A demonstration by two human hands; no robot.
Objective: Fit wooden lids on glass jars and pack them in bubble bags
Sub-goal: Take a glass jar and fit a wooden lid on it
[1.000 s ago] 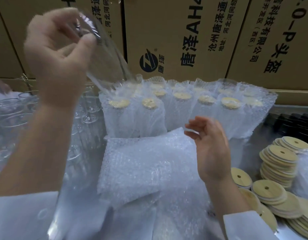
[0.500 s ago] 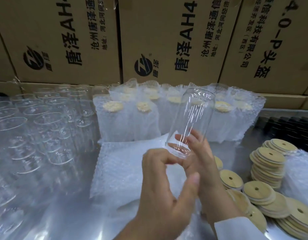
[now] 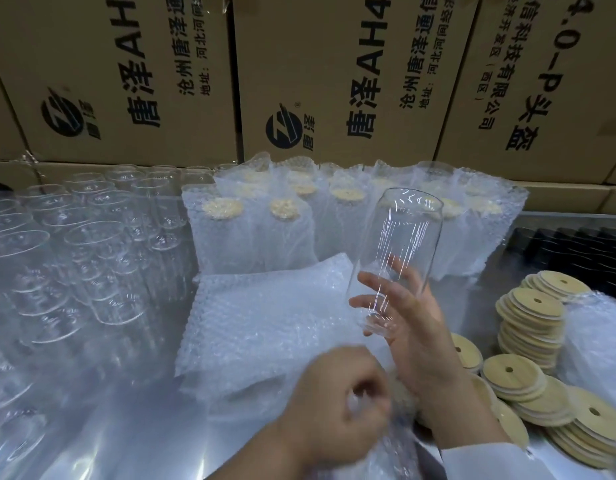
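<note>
Bare glasses (image 3: 88, 244) crowd the left. The left hand (image 3: 337, 420) is curled, blurred, perhaps pinching plastic; I cannot tell. The right hand (image 3: 407, 327) clasps the jar's (image 3: 396, 254) base: smooth, breakable, probably slippery. Lids (image 3: 528, 344) wait right.

Two hands (image 3: 337, 407), one held jar (image 3: 395, 261), three cardboard boxes (image 3: 334, 74) behind.
</note>
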